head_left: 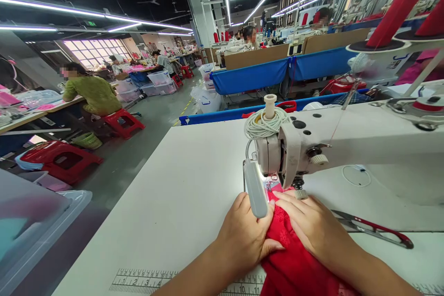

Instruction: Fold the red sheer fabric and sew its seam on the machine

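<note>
A red fabric piece with lace point(283, 233) lies bunched under the white sewing machine point(347, 143), its far end by the needle area. On its left edge is my left hand point(243, 233), closed on the cloth with the thumb across it; some fingertips are hidden behind a grey lamp point(257, 189). My right hand point(317, 224) rests on the cloth's right side, fingers stretched out flat and pointing toward the needle. Its thumb is out of sight. The presser foot point(268, 186) is partly covered by the lamp and machine head.
Red-handled scissors point(376, 229) lie right of my right hand. A printed ruler point(142, 281) runs along the table's point(156, 203) near edge. Red thread cones point(395, 16) stand at the upper right. A plastic bin point(69, 212) is at left; a person point(92, 90) sits beyond on a red stool.
</note>
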`<state>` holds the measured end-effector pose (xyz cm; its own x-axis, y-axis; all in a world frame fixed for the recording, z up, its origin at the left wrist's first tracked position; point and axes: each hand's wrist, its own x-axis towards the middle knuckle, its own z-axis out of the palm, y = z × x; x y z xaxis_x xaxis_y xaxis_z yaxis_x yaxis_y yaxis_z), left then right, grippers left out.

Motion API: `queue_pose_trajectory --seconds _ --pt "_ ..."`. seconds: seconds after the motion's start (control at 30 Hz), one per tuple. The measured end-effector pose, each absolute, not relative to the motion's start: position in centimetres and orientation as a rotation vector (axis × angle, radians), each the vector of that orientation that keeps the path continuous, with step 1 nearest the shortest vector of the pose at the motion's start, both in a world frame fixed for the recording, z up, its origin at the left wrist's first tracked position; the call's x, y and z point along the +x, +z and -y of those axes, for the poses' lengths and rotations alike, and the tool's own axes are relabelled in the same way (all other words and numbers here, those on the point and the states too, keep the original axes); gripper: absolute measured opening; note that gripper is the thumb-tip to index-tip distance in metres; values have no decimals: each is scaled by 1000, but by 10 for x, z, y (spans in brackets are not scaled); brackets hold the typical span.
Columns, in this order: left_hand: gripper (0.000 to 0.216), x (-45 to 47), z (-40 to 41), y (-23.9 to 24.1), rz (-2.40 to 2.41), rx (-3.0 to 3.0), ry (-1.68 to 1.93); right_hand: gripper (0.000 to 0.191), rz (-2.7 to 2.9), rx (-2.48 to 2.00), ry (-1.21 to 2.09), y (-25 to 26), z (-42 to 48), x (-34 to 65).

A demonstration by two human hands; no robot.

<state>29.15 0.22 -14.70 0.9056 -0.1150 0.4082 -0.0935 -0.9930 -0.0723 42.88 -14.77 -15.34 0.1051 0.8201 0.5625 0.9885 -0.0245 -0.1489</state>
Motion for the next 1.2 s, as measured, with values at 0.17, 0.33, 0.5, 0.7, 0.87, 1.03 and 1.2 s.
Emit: queue_pose_trajectory --seconds 0.17,0.33,0.5,0.7,0.87,1.03,1.2 --pt "80 293 -2 -148 -154 -3021 -695 40 1757 -1914 -418 -155 148 429" --pt "79 293 -2 -148 -159 -3011 -657 40 1770 -1915 -395 -155 148 430" --pt "80 292 -2 -146 -155 -3026 -569 41 1773 -1944 -403 -155 149 431" --pt "78 291 -2 -145 -166 -3036 -573 41 1775 -1953 -400 -156 150 431" --pt "76 291 0 -145 -179 -3045 -566 41 1748 -1940 -397 -152 148 430" --pt "72 290 -1 -143 -182 -3061 -590 43 1787 -1914 -511 -151 147 429" --pt "67 290 -2 -141 -196 -3040 -617 45 1778 -1953 -562 -154 148 429"
